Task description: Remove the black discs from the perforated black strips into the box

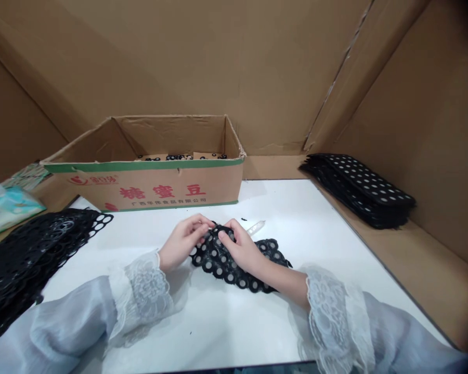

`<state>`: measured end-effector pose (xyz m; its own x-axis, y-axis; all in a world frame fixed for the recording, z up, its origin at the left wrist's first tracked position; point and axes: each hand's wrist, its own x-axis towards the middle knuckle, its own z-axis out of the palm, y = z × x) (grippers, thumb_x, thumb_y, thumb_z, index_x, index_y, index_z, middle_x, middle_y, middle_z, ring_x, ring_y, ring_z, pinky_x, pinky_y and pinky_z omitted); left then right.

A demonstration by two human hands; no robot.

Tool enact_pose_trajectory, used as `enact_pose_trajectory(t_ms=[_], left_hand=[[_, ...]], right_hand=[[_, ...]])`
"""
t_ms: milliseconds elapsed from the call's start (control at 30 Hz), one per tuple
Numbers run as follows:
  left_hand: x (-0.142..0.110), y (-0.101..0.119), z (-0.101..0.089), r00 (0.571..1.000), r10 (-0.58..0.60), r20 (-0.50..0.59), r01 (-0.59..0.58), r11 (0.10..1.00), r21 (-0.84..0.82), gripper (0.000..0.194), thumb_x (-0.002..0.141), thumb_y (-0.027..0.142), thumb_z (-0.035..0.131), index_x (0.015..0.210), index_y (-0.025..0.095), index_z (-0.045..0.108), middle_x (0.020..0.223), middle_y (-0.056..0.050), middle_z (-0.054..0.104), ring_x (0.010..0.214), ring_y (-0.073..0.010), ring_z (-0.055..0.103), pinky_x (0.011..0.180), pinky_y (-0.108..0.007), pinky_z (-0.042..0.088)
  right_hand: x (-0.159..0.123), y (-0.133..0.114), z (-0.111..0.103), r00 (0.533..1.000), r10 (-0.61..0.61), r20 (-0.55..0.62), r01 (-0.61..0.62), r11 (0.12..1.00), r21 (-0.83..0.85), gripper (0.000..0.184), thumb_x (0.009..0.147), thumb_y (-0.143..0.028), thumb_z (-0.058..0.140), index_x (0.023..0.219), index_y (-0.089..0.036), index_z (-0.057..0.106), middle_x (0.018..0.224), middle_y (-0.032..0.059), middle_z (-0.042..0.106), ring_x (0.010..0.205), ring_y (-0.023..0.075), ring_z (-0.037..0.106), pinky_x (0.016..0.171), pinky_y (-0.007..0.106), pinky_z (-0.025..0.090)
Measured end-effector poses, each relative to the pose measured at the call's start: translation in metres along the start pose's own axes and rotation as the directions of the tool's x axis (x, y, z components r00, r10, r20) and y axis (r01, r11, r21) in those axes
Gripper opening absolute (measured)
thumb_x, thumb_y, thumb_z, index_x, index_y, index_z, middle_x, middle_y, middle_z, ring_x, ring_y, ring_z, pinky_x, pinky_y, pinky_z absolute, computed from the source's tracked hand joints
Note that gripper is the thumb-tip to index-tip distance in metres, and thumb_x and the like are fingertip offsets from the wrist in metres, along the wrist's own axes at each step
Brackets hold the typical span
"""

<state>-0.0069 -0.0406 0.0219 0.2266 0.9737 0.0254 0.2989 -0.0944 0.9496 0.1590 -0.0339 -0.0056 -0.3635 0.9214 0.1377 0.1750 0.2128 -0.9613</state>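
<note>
A black sheet of joined rings with pale round centres (222, 265) lies on the white board, its far edge raised between my hands. My left hand (185, 239) pinches that edge at its far left corner, thumb and fingers together. Beside it, my right hand (239, 246) grips the same sheet, thumb on top and fingers curled beneath or behind it. A slim whitish tool, perhaps a pen or cutter (256, 227), lies just beyond my right hand. Both forearms wear pale sleeves with lace cuffs.
An open cardboard box (171, 184) with black ring pieces inside stands at the back left. Black perforated sheets (35, 254) are heaped at the left. Dotted black sheets (361, 189) are stacked at the right. A plastic packet (13, 208) sits far left. Cardboard walls enclose the white board (226, 332).
</note>
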Motion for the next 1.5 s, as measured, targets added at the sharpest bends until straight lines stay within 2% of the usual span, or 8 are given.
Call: enact_pose_trajectory(t_ms=[133,367,533,800,1033,1300,1367,1500], left_hand=[[0.004,0.005,-0.020,0.991,0.060,-0.121,-0.033,0.976,0.214,0.025,0.084,0.037,0.042,0.092,0.016,0.053,0.068,0.001,0.050,0.061,-0.0100,0.049,0.059,-0.021,0.043],[-0.013,0.008,0.000,0.967,0.194,0.163,-0.246,0.868,0.431,0.025,0.089,0.030,0.031,0.104,0.019,0.049,0.098,-0.005,0.059,0.090,-0.0162,0.055,0.081,-0.030,0.043],[-0.013,-0.002,0.002,0.950,0.293,0.111,-0.292,0.697,0.655,0.025,0.086,0.032,0.042,0.105,0.017,0.044,0.094,-0.006,0.059,0.083,-0.0163,0.057,0.072,-0.028,0.046],[-0.016,-0.016,-0.008,0.686,0.706,0.174,-0.414,0.182,0.892,0.012,0.085,0.017,0.042,0.094,0.016,0.050,0.074,-0.005,0.058,0.068,-0.0163,0.055,0.063,-0.029,0.041],[-0.010,-0.007,0.003,0.935,0.327,0.135,-0.316,0.601,0.734,0.023,0.085,0.035,0.043,0.096,0.016,0.043,0.085,-0.007,0.057,0.074,-0.0182,0.055,0.064,-0.031,0.044],[0.000,0.005,-0.010,0.973,0.227,-0.036,-0.202,0.919,0.340,0.020,0.088,0.033,0.036,0.082,0.017,0.046,0.074,0.001,0.050,0.066,-0.0100,0.048,0.060,-0.023,0.041],[0.006,0.017,-0.032,0.882,0.360,-0.304,-0.202,0.872,0.445,0.021,0.087,0.033,0.039,0.084,0.015,0.049,0.078,0.000,0.051,0.068,-0.0094,0.048,0.060,-0.023,0.040],[0.024,0.052,-0.100,0.499,0.691,-0.523,-0.005,0.606,0.795,0.029,0.091,0.030,0.030,0.105,0.012,0.048,0.093,0.000,0.053,0.084,-0.0089,0.051,0.068,-0.030,0.036]], right_hand=[[-0.003,-0.002,0.001,0.999,0.003,0.049,-0.002,1.000,-0.012,0.012,0.081,-0.032,0.042,0.077,-0.021,0.040,0.069,-0.0038,0.044,0.066,0.0114,0.044,0.065,0.026,0.037],[-0.004,-0.003,0.002,0.992,-0.066,0.110,0.069,0.997,-0.025,0.017,0.082,-0.029,0.043,0.094,-0.020,0.051,0.084,0.0007,0.057,0.080,0.0138,0.053,0.075,0.028,0.041],[-0.003,-0.002,0.002,0.996,-0.057,0.069,0.058,0.998,-0.012,0.017,0.081,-0.030,0.043,0.091,-0.019,0.052,0.085,0.0013,0.058,0.080,0.0139,0.054,0.074,0.028,0.042],[-0.001,-0.004,0.003,1.000,-0.008,-0.001,0.008,1.000,-0.016,0.015,0.079,-0.030,0.046,0.081,-0.018,0.054,0.075,0.0004,0.057,0.074,0.0134,0.053,0.072,0.027,0.042],[-0.003,-0.009,-0.001,0.992,-0.114,0.054,0.111,0.993,0.049,0.015,0.081,-0.027,0.043,0.086,-0.018,0.054,0.085,0.0019,0.058,0.083,0.0135,0.054,0.079,0.026,0.041],[-0.001,-0.004,-0.001,0.999,-0.053,0.011,0.053,0.999,0.005,0.015,0.080,-0.033,0.042,0.074,-0.019,0.043,0.066,-0.0027,0.043,0.065,0.0114,0.043,0.063,0.025,0.038],[0.000,-0.002,-0.001,1.000,-0.013,-0.025,0.013,1.000,0.003,0.017,0.080,-0.034,0.042,0.072,-0.019,0.040,0.064,-0.0034,0.040,0.062,0.0110,0.041,0.061,0.025,0.037],[0.000,-0.003,-0.002,1.000,-0.012,-0.028,0.012,1.000,0.009,0.016,0.080,-0.034,0.042,0.073,-0.020,0.042,0.065,-0.0032,0.042,0.063,0.0117,0.043,0.062,0.026,0.037]])
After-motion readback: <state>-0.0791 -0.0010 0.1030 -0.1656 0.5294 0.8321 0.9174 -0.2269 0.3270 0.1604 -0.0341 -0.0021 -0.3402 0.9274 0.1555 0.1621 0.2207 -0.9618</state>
